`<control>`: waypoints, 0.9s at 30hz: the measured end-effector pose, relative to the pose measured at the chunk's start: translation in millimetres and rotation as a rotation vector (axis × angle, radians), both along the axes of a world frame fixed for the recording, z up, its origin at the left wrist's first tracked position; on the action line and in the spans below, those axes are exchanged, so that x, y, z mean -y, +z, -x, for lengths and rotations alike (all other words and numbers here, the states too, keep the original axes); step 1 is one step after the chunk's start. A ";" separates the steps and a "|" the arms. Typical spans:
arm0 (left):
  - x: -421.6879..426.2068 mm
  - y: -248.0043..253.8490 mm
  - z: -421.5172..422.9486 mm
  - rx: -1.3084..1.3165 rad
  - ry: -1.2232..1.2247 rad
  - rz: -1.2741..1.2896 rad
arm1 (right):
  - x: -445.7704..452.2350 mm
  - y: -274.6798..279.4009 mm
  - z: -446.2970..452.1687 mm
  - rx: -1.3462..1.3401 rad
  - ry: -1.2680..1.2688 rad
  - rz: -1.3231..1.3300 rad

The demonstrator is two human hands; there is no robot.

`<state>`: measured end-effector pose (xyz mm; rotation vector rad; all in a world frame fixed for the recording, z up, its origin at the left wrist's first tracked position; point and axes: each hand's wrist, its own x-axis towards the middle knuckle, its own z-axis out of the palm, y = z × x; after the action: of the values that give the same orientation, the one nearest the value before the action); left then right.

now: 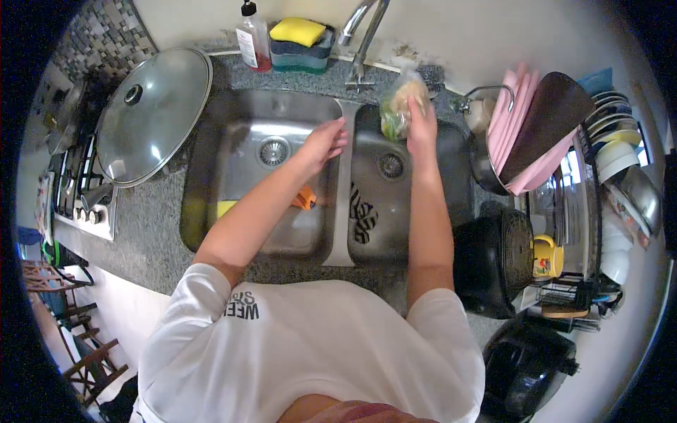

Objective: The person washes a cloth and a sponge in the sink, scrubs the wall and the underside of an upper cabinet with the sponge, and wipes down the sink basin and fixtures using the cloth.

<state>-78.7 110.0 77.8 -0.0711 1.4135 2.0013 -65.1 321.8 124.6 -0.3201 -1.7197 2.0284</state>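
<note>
My right hand [422, 125] is closed around a clear plastic bag [397, 121] with green and beige contents, held above the far part of the right sink basin [381, 204]. The bag is slightly blurred, so what it contains cannot be made out. My left hand [326, 146] hovers over the left basin [268, 113] near the divider, fingers loosely bent and nothing in them. An orange item [305, 198] lies in the left basin, partly hidden by my left forearm, near a yellow piece [226, 208]. A black-and-white striped item [363, 217] rests in the right basin.
Behind the sink stand a faucet [360, 56], a pump bottle [254, 42] and stacked sponges [300, 48]. At left, a large glass lid [155, 116] leans by the stove. On the right are a pot with pink cloth [518, 127], a black container [493, 261] and a dish rack [585, 233].
</note>
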 end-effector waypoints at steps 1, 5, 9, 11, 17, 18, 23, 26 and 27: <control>7.1 -1.8 0.1 0.009 0.007 0.010 | -3.1 -2.5 19.9 -0.015 -0.080 -0.062; 33.8 -19.9 0.4 0.039 0.029 0.041 | 4.7 -7.9 77.3 -0.041 -0.220 -0.164; 56.9 -42.0 -1.2 0.107 0.069 0.076 | -6.0 -46.7 123.2 -0.026 -0.369 -0.564; 65.6 -50.0 -2.0 0.126 0.073 0.063 | 1.1 -33.1 117.2 -0.015 -0.369 -0.603; 67.6 -45.8 -10.3 0.129 0.051 0.126 | 9.4 -40.2 115.4 0.130 -0.419 -0.898; 64.7 -44.9 -12.1 0.124 0.039 0.117 | 12.4 -47.3 115.7 0.175 -0.459 -0.965; 60.8 -54.8 -14.0 0.050 -0.038 0.130 | 22.8 -45.5 97.5 0.445 -0.531 -0.980; 66.4 -79.0 -11.9 -0.170 -0.082 0.390 | 21.8 -52.7 77.9 0.529 -0.576 -0.944; 70.7 -87.1 -10.7 -0.290 -0.180 0.526 | 19.3 -61.5 69.3 0.502 -0.624 -0.863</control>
<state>-68.0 39.2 -9.3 0.1167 2.0267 1.4945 -134.4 302.5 63.1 -0.9570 -2.2215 0.6965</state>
